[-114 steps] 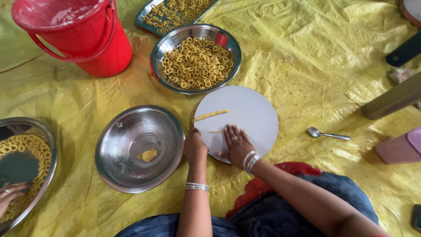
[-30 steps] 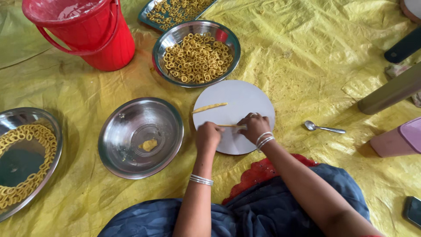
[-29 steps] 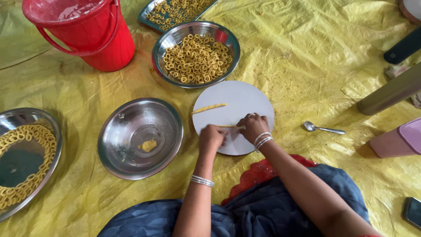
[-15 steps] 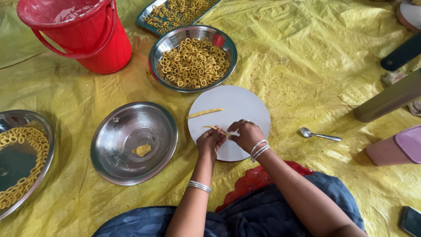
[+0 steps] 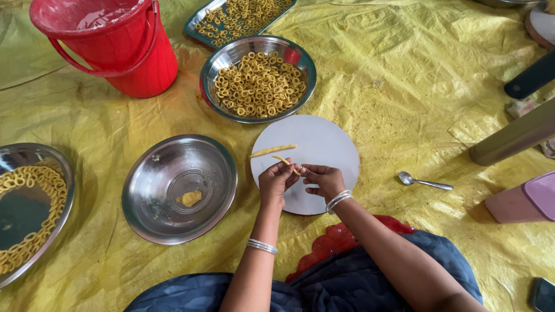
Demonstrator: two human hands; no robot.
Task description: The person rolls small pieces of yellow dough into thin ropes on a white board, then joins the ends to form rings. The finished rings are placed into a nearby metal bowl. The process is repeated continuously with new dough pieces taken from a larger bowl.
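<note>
Both hands, left hand point(image 5: 276, 184) and right hand point(image 5: 322, 180), have lifted the thin dough strip point(image 5: 287, 164) off the round white board point(image 5: 315, 151), fingertips now pinched on it.

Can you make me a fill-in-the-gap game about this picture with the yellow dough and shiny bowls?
1. Both the left hand and the right hand pinch a thin strip of yellow dough above the round ____ board.
2. The steel bowl beside the red plastic bucket is full of small dough ____.
3. The wide steel bowl left of the board holds just one ____ of dough.
4. A metal ____ lies on the yellow sheet right of the board.

Missing words: white; rings; lump; spoon
</note>
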